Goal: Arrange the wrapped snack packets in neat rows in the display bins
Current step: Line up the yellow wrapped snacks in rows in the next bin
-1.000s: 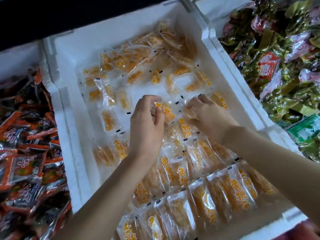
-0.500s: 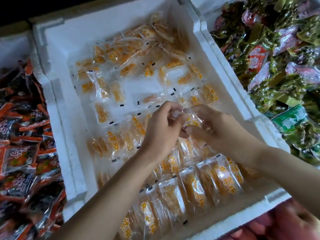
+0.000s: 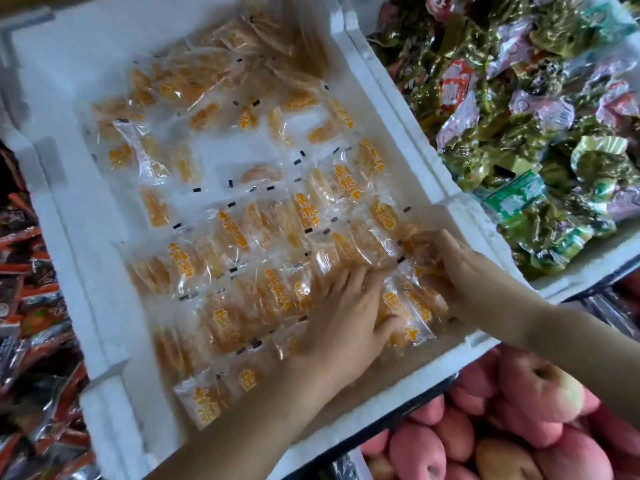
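A white foam bin (image 3: pixel 393 109) holds clear snack packets with orange contents and orange lettering. In its near half the packets lie overlapped in rows (image 3: pixel 242 233); in the far half they lie loose and jumbled (image 3: pixel 221 77). My left hand (image 3: pixel 346 317) lies flat with its fingers spread, pressing on the packets of the near rows. By the bin's near right corner, my right hand (image 3: pixel 464 271) rests on a row's end packets (image 3: pixel 367 244), fingers extended against them. Its thumb is hidden.
A bin of red and dark packets (image 3: pixel 31 306) adjoins on the left. On the right sits a bin of green and pink wrapped snacks (image 3: pixel 540 133). Pink-red apples (image 3: pixel 519 410) lie below the near right corner.
Both hands pinched one packet together above the bin's middle; now they are lower and nearer the near right corner, laid on the rows. The view has shifted closer.
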Motion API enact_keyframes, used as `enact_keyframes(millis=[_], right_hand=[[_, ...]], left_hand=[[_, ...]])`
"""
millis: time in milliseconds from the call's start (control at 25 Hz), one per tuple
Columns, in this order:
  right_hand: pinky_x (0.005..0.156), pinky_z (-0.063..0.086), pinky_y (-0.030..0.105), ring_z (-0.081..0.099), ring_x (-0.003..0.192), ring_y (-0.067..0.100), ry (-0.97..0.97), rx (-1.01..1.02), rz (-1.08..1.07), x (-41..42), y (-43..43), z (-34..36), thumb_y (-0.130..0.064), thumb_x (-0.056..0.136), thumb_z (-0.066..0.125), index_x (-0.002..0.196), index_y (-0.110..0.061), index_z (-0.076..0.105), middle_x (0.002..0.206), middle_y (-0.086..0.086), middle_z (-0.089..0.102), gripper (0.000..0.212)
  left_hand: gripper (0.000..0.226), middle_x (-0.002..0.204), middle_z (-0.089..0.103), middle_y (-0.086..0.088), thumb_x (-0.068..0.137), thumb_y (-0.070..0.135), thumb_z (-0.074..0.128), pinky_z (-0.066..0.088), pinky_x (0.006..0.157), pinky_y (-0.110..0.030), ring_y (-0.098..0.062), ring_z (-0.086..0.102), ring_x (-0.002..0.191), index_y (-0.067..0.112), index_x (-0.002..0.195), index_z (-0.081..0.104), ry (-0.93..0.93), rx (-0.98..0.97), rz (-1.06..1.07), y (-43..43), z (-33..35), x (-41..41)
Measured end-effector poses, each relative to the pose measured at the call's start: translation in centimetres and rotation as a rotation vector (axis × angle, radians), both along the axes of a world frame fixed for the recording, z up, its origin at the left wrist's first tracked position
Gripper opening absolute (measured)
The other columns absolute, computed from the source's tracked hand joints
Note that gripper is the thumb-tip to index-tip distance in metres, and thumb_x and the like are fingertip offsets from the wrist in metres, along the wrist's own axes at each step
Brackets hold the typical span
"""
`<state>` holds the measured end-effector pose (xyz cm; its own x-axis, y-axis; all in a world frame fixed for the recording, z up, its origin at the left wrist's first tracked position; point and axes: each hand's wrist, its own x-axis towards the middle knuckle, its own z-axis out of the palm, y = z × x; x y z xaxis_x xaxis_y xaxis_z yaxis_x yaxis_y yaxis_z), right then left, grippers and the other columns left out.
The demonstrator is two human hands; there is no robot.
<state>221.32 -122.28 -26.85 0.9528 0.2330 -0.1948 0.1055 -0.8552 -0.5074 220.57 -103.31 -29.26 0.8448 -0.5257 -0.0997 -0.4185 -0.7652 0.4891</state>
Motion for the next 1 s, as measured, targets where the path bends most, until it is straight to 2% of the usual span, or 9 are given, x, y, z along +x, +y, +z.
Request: enact_keyframes(millis=[80, 160, 240, 320, 440, 560, 640, 800, 1000], right_hand=[[0.072, 0.032, 0.020, 0.051, 0.086, 0.019, 0.012, 0.023, -0.040, 0.0, -0.3, -0.1, -0.009, 0.090, 0.056, 0.128, -0.012, 0.039, 0.101, -0.007, 0.042, 0.042], [0.075, 0.039, 0.027, 0.057, 0.091, 0.028, 0.009, -0.005, -0.069, 0.1, -0.2, -0.2, -0.010, 0.090, 0.055, 0.127, -0.012, 0.041, 0.103, -0.003, 0.048, 0.040], [0.074, 0.050, 0.038, 0.059, 0.093, 0.033, -0.132, -0.206, -0.017, -0.1, 0.0, -0.4, -0.017, 0.090, 0.052, 0.125, -0.010, 0.048, 0.110, 0.009, 0.053, 0.036], [0.069, 0.053, 0.035, 0.060, 0.086, 0.031, -0.354, -0.378, 0.112, -0.5, 0.3, -0.7, -0.017, 0.089, 0.048, 0.117, -0.010, 0.059, 0.103, 0.011, 0.058, 0.031], [0.065, 0.052, 0.031, 0.059, 0.076, 0.025, -0.444, -0.469, 0.283, -0.9, -0.3, -1.0, -0.015, 0.086, 0.033, 0.101, -0.015, 0.069, 0.088, 0.005, 0.061, 0.039], [0.062, 0.055, 0.033, 0.059, 0.074, 0.025, -0.381, -0.412, 0.257, -0.5, -0.2, -0.5, -0.017, 0.085, 0.053, 0.097, -0.012, 0.067, 0.085, 0.004, 0.060, 0.020], [0.065, 0.056, 0.036, 0.061, 0.080, 0.029, -0.339, -0.304, 0.233, 0.9, 0.7, 0.4, -0.013, 0.079, 0.070, 0.105, -0.010, 0.063, 0.092, 0.006, 0.060, 0.027], [0.076, 0.053, 0.043, 0.056, 0.105, 0.030, -0.371, -0.078, 0.211, 6.7, 5.8, 2.2, -0.010, 0.091, 0.055, 0.122, -0.011, 0.054, 0.112, 0.008, 0.058, 0.031], [0.097, 0.041, 0.036, 0.039, 0.125, 0.022, -0.279, -0.142, 0.233, 15.1, 14.3, 0.1, -0.013, 0.096, 0.046, 0.138, -0.018, 0.038, 0.135, 0.003, 0.042, 0.043]], left_hand=[[0.064, 0.128, 0.054, -0.001, 0.087, 0.045, 0.062, 0.038, 0.102, -0.038, -0.024, 0.046, 0.122, 0.018, 0.142, 0.043, -0.063, 0.032, 0.010, -0.3, -0.6, -0.2], [0.065, 0.124, 0.057, -0.003, 0.085, 0.046, 0.064, 0.041, 0.099, -0.040, -0.025, 0.049, 0.118, 0.016, 0.139, 0.047, -0.097, 0.040, 0.011, -0.4, -0.9, -0.2], [0.064, 0.120, 0.059, -0.004, 0.084, 0.049, 0.060, 0.044, 0.095, -0.040, -0.025, 0.052, 0.114, 0.015, 0.137, 0.049, -0.133, 0.058, 0.003, -0.4, -1.1, -0.2], [0.063, 0.116, 0.061, -0.003, 0.083, 0.052, 0.052, 0.047, 0.091, -0.039, -0.024, 0.056, 0.109, 0.014, 0.134, 0.052, -0.178, 0.094, 0.000, -0.4, -1.3, -0.1], [0.062, 0.110, 0.062, -0.001, 0.082, 0.054, 0.045, 0.051, 0.085, -0.036, -0.023, 0.059, 0.103, 0.015, 0.130, 0.055, -0.202, 0.114, 0.000, -0.5, -1.4, -0.3], [0.059, 0.114, 0.058, -0.002, 0.086, 0.052, 0.040, 0.051, 0.086, -0.036, -0.022, 0.057, 0.106, 0.015, 0.131, 0.051, -0.186, 0.073, -0.003, -0.4, -0.8, -0.3], [0.052, 0.120, 0.054, -0.002, 0.090, 0.046, 0.038, 0.049, 0.090, -0.035, -0.021, 0.053, 0.111, 0.016, 0.130, 0.049, -0.159, -0.025, 0.032, 0.4, 0.3, 0.5], [0.041, 0.123, 0.053, -0.005, 0.092, 0.032, 0.050, 0.043, 0.094, -0.033, -0.021, 0.050, 0.113, 0.010, 0.127, 0.052, -0.150, -0.198, 0.259, 4.5, 1.8, 4.9], [0.045, 0.130, 0.046, -0.014, 0.091, 0.025, 0.060, 0.030, 0.101, -0.040, -0.031, 0.038, 0.123, 0.011, 0.132, 0.049, -0.222, 0.043, 0.588, 11.9, 1.5, 10.6]])
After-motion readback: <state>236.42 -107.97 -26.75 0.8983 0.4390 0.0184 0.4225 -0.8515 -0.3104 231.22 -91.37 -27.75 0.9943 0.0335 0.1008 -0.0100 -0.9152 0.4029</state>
